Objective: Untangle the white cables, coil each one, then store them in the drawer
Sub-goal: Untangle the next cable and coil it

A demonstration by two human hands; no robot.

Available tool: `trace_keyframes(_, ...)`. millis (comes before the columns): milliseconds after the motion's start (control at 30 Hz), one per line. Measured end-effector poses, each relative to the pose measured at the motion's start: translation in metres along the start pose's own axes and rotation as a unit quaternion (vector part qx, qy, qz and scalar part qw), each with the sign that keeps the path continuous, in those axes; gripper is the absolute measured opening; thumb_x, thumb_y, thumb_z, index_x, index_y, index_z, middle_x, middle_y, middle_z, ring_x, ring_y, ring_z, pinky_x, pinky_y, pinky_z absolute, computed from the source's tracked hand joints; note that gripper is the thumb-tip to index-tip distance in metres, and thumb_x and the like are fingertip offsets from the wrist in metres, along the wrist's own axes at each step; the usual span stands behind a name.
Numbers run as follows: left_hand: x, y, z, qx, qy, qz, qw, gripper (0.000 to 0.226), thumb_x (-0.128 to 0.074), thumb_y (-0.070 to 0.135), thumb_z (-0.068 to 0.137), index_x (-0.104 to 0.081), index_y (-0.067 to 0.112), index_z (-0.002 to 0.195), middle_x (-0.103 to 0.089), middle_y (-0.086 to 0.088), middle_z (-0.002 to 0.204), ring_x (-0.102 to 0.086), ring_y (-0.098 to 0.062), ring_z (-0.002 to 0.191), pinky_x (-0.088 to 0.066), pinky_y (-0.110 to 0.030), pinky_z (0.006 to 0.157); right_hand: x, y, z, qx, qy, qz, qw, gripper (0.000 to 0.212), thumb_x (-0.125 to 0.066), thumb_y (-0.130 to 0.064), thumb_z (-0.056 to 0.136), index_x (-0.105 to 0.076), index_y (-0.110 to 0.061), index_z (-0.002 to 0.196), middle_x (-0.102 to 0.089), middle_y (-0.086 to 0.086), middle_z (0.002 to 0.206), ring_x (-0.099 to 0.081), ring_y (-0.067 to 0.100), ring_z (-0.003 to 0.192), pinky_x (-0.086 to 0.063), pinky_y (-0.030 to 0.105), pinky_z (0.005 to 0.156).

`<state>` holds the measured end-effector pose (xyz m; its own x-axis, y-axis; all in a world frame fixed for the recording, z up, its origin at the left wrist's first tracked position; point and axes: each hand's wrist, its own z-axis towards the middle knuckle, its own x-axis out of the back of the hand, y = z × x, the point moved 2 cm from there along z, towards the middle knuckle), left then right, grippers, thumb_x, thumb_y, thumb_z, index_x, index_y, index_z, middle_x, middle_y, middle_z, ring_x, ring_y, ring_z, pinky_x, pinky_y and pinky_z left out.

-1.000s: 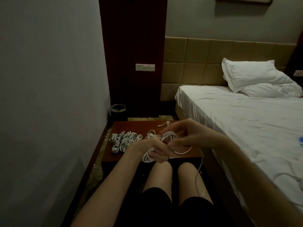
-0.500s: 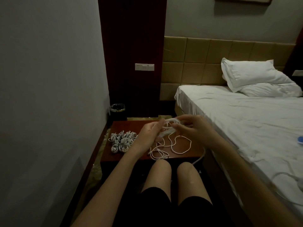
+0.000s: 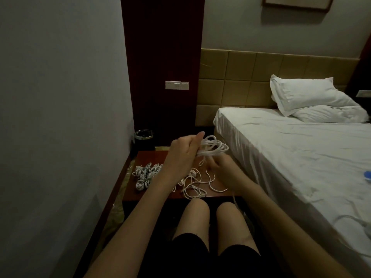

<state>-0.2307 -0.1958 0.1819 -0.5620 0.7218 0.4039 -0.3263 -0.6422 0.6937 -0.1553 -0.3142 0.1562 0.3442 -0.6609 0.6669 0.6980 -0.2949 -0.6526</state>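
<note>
If the loose tail (image 3: pixel 200 185) trailing over the bedside table (image 3: pixel 148 157) snags, the half-wound cable coil (image 3: pixel 213 147) above it could spring apart, since the left hand (image 3: pixel 181 155) clutches its loops in curled fingers while the right hand (image 3: pixel 218 167), seemingly pinching a strand, feeds it.

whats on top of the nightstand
On the nightstand: a pile of coiled cables at its left and loose cable trailing near the front. The left hand and forearm hide part of the top.
</note>
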Motion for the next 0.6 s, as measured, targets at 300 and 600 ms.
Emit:
trace_keyframes(300,-0.01,-0.027,-0.003,0.022,-0.111,0.205,0.972,0.03,-0.035,0.027,0.105,-0.059,0.01,0.097,-0.062,-0.009,0.076,-0.047,-0.013,0.054,-0.037,-0.03,0.054,0.028,-0.041,-0.005,0.129,-0.025,-0.154,0.979,0.033,-0.048,-0.036,0.095,-0.064,-0.015,0.074,-0.057,-0.003,0.061,-0.053,0.012,0.053,-0.042,0.022,0.055)
trace_keyframes(600,-0.01,-0.008,-0.005,-0.001,-0.015,-0.028,0.999,0.032,-0.038,0.03,0.102,-0.05,0.019,0.075,-0.046,0.004,0.059,-0.039,-0.004,0.048,-0.032,-0.022,0.049,0.016,0.012,0.008,0.005,0.003,0.177,0.984,0.017,-0.057,-0.011,0.091,-0.065,-0.014,0.076,-0.061,0.002,0.065,-0.057,0.005,0.052,-0.046,0.02,0.051)
